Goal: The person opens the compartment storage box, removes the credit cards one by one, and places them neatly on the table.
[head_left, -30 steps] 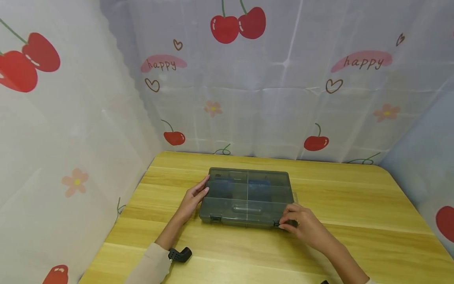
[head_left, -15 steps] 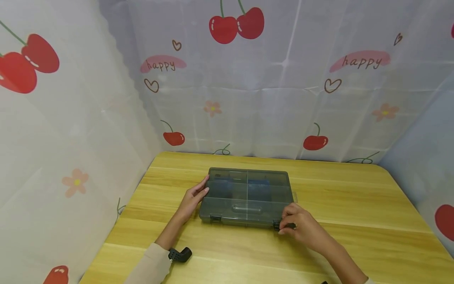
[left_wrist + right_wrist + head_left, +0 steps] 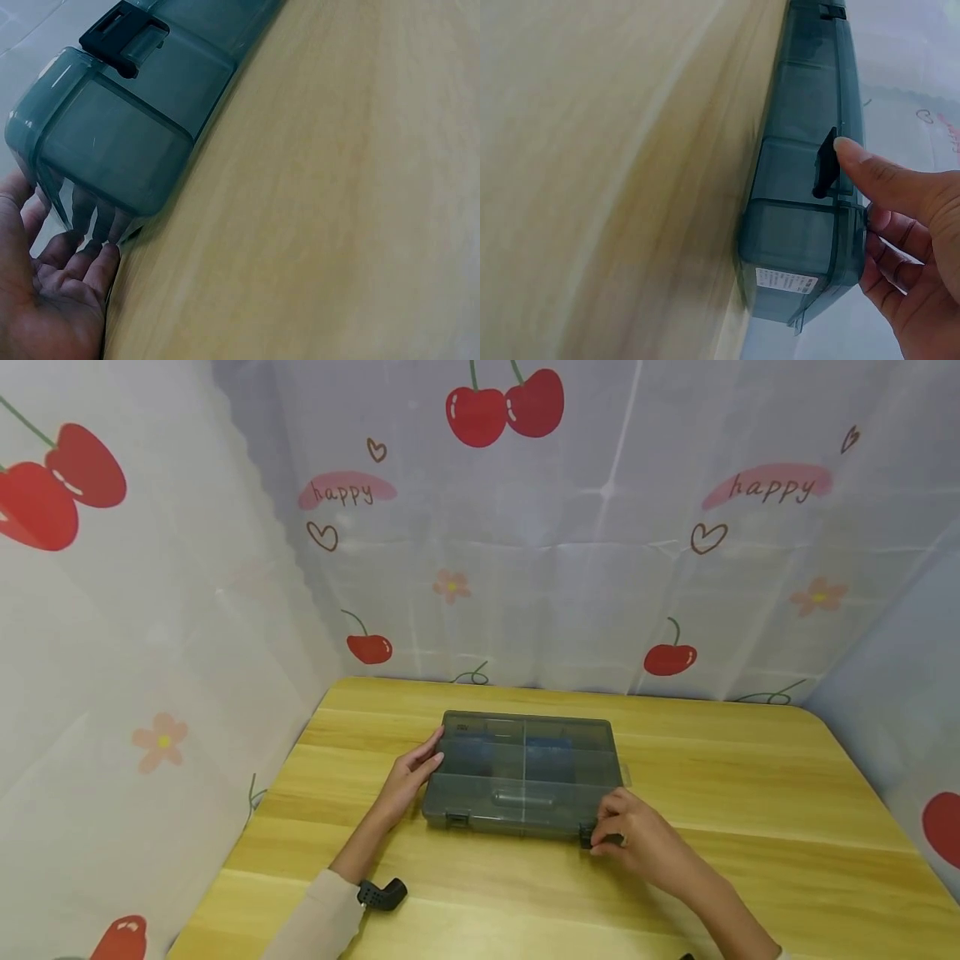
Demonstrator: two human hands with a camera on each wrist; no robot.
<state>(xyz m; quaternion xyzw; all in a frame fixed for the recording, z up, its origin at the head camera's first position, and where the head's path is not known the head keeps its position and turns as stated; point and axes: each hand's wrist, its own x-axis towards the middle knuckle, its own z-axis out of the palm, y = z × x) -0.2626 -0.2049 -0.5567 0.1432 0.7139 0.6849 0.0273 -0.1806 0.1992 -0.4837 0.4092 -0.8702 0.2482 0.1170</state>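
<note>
A translucent dark grey-green storage box (image 3: 480, 793) with a divided interior lies on the table, its lid down. Blue shapes (image 3: 549, 760) show dimly through the lid. My left hand (image 3: 405, 783) rests against the box's left side, fingers extended along it; the left wrist view shows the fingertips touching the end wall. At the front right corner my right hand (image 3: 630, 827) pinches a black latch (image 3: 826, 165), thumb on its edge and other fingers at the lid's side. That latch tilts out from the front wall. The front left latch (image 3: 124, 37) lies flat against the box.
The box stands on a wood-grain table (image 3: 750, 793). Cherry-printed white curtains (image 3: 555, 577) enclose the table at the back and both sides. A white label (image 3: 786, 280) sticks to the box's right end.
The right-hand latch has swung outward from the box's front under my right thumb. My left hand and the box stay in place; the head view has shifted slightly.
</note>
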